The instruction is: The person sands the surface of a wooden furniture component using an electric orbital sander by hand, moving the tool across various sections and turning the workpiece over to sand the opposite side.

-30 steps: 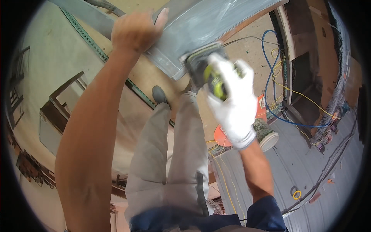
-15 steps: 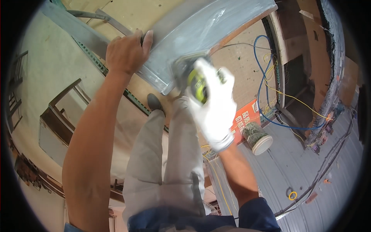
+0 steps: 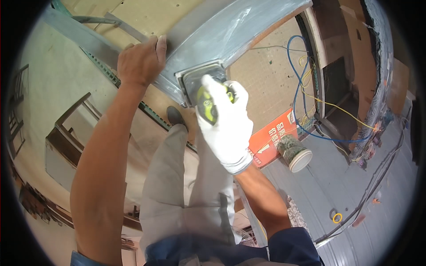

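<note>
A person's gloved right hand [image 3: 224, 122], at the centre of the frame, presses a yellow-and-black palm sander [image 3: 205, 91] flat against the end of a curved grey panel [image 3: 222, 33] that sweeps from the centre toward the upper right. The gloved fingers are wrapped tight over the sander's rounded top, apparently to bear it down evenly on the panel. The bare left hand [image 3: 140, 62], upper left of centre, lies on the panel's edge with its fingers curled together over it, seemingly to steady the piece against the tool's pull. The person's grey trouser legs [image 3: 177, 186] and a dark shoe [image 3: 175, 117] run down the middle. Right of centre, a paper cup [image 3: 295, 153] lies tipped beside a red sign [image 3: 273, 137] on the floor, with blue and yellow cables [image 3: 310, 106] looping above them.
</note>
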`<state>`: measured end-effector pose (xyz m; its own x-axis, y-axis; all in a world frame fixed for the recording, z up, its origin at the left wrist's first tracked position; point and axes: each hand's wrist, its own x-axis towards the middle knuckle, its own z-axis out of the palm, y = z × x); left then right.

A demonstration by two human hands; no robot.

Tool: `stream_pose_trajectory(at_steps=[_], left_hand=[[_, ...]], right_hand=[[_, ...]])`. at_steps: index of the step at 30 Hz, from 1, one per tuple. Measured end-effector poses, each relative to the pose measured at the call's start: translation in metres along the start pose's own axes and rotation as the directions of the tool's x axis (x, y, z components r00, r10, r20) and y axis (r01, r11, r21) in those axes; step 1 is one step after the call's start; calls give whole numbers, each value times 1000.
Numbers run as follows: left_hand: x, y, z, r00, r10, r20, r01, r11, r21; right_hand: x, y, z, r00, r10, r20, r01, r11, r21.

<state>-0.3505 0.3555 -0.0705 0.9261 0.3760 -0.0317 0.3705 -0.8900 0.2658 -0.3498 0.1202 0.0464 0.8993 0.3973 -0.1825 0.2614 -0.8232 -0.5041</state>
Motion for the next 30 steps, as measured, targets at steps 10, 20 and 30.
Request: stream_pose_trajectory(at_steps=[10,20,30], left_hand=[[2,-2,-2,1000,-1,0,1,1000,30],[-2,0,-11,998,-2,60,-2,997,71],[-5,-2,-8,999,2,40,-5,996,84]], right_hand=[[128,73,-41,943,-96,-319,81,995,-58],[107,62,-67,999,0,44,-4,996,90],[86,84,-68,967,-251,55,251,968,1]])
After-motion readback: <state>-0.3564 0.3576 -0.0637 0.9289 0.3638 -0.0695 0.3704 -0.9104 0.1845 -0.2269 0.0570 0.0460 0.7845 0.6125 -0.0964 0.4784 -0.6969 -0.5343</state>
